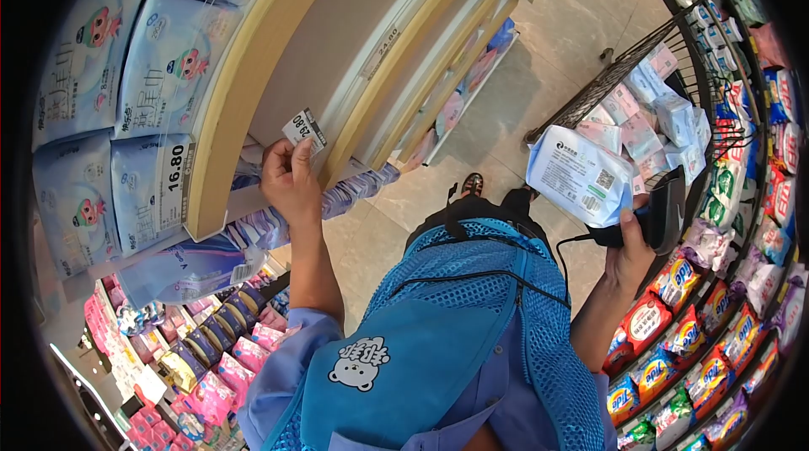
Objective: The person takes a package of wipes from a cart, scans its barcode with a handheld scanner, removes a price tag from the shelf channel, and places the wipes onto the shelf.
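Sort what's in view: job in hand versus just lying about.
Job, apparently:
white rectangular price tag, in left hand
black corded device, pale-blue plastic packet, at right hand

Just lying about:
orange plastic Tide bags
pink plastic packets

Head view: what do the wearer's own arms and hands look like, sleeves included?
The left hand and right hand are ungloved, with no markings that I can make out. The left sleeve is short, plain blue-violet cloth, leaving the left forearm bare. Only a little of the right sleeve shows, in a similar colour.
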The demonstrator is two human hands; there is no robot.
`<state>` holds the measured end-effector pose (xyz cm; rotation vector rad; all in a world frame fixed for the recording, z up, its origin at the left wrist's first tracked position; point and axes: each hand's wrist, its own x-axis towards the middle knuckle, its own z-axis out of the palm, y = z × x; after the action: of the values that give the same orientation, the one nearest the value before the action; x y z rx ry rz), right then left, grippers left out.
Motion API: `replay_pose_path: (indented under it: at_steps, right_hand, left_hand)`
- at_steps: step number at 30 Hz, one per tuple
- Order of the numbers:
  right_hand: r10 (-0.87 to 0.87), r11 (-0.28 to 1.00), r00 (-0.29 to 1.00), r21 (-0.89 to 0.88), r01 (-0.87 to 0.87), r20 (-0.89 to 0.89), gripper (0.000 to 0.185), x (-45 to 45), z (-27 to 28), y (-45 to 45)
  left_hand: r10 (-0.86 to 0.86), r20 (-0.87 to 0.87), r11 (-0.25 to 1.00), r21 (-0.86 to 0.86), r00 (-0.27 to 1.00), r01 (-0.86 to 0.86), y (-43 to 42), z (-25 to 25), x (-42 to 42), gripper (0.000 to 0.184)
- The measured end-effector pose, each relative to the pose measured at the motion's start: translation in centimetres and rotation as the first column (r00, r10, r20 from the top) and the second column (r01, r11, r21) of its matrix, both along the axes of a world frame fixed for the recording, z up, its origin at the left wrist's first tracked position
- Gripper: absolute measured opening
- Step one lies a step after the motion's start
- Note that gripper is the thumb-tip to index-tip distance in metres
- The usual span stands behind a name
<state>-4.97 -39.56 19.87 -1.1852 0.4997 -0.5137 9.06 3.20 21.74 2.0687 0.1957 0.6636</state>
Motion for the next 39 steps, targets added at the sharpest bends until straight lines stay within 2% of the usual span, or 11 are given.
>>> replay_pose_path:
  at_steps: [3,5,8,12,17,21,24,26,29,33,39]
  right_hand:
    - [0.014,1.0,1.0,-0.007,-0.014,-0.001,0.039,0.0,0.2,0.1]
    - [0.011,1.0,1.0,0.014,-0.011,-0.003,0.037,0.2,0.2,0.0]
    - [0.008,1.0,1.0,0.007,-0.008,-0.015,0.037,0.3,0.1,0.0]
    - [0.015,1.0,1.0,0.013,-0.015,-0.015,0.036,0.4,0.2,-0.2]
    - [0.027,1.0,1.0,-0.006,-0.027,-0.004,0.036,0.6,0.2,-0.3]
    - [0.021,0.999,1.0,-0.025,-0.021,-0.009,0.036,0.7,0.0,-0.3]
    - [0.025,1.0,1.0,-0.017,-0.025,-0.016,0.036,0.5,-0.2,-0.6]
    - [0.061,0.998,0.998,-0.004,-0.061,-0.012,0.047,0.3,-0.6,-1.0]
    - [0.058,0.998,0.998,0.0,-0.058,-0.003,0.048,0.3,-0.6,-0.9]
    - [0.052,0.999,0.999,-0.001,-0.052,-0.007,0.049,0.2,-0.8,-1.2]
    - [0.062,0.998,0.998,-0.005,-0.062,-0.002,0.05,0.0,-1.1,-1.4]
  left_hand:
    - [0.004,-0.088,1.0,-0.004,0.996,-0.005,0.5,-0.1,-0.2,0.012]
    - [-0.056,-0.053,0.973,-0.225,0.997,0.043,0.2,0.0,-0.2,0.01]
    - [-0.107,-0.053,0.987,-0.127,0.993,0.099,0.8,-0.4,-0.6,0.016]
    - [-0.097,-0.069,0.981,-0.177,0.993,0.084,0.6,0.0,-1.1,0.015]
    - [-0.052,-0.184,0.999,-0.006,0.982,0.051,1.0,-0.4,-1.8,0.011]
    - [-0.065,-0.165,0.996,0.053,0.984,0.074,0.9,-0.8,-2.1,0.01]
    - [-0.047,-0.119,0.975,0.209,0.992,0.071,-0.2,0.0,-2.1,0.01]
    - [-0.037,-0.078,0.92,0.386,0.996,0.064,-1.0,0.7,-2.2,0.011]
    - [-0.061,-0.048,0.867,0.493,0.997,0.077,-1.2,0.6,-2.2,0.011]
    - [-0.056,-0.052,0.842,0.535,0.997,0.075,-1.6,0.9,-2.1,0.014]
    - [-0.121,-0.081,0.688,0.711,0.989,0.143,-1.7,1.5,-1.5,0.021]
